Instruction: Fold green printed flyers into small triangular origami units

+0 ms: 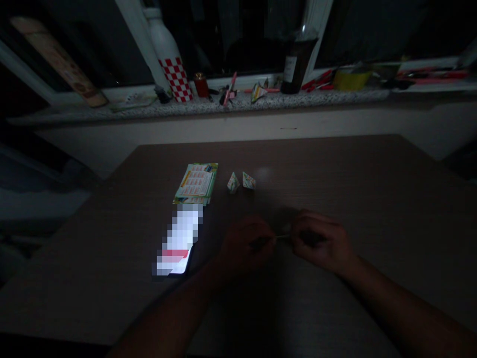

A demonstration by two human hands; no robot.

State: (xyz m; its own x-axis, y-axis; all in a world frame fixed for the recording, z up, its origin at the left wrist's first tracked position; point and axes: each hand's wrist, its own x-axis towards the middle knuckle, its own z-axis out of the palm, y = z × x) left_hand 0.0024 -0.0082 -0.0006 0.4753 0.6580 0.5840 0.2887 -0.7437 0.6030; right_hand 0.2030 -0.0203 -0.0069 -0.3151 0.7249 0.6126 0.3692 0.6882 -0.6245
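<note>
My left hand [249,238] and my right hand [322,239] are close together above the table, fingers closed in a pinch. Between them stretches a thin pale strip [282,236], like paper seen edge-on; the fingers and the dark hide most of it. Beyond my left hand stand two small folded paper pieces, a left one [233,183] and a right one [249,181], apart from each other. Left of them lies a stack of printed paper sheets [197,181]. A phone [179,241] with a lit, blurred-out screen lies just nearer than the stack.
The dark wooden table [354,169] ends at a wall under a granite sill [223,105]. On the sill stand a red-checked white bottle [177,74], a dark bottle [293,67], a small red jar [201,85] and a tall tube [63,64]. Another folded paper piece [258,91] rests there too.
</note>
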